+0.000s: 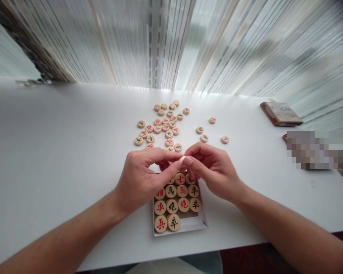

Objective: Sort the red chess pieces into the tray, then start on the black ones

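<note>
My left hand [148, 173] and my right hand [213, 169] meet above a shallow white box [188, 228]. Both pinch one small pale wooden piece [182, 158] between their fingertips; its face cannot be made out. Beneath them, the box holds rows of round wooden pieces with red or black characters, such as a red-marked piece [160, 223] at the front left and a black-marked piece [173, 222] beside it. At the box's front right corner the bottom shows bare. My hands partly hide the back rows.
Many loose round pieces [157, 122] lie scattered on the white table [74, 152] beyond my hands. A flat brown-edged box [281, 113] lies at the back right, with a blurred-out object [314, 150] nearer. String curtains [171, 45] hang behind the table.
</note>
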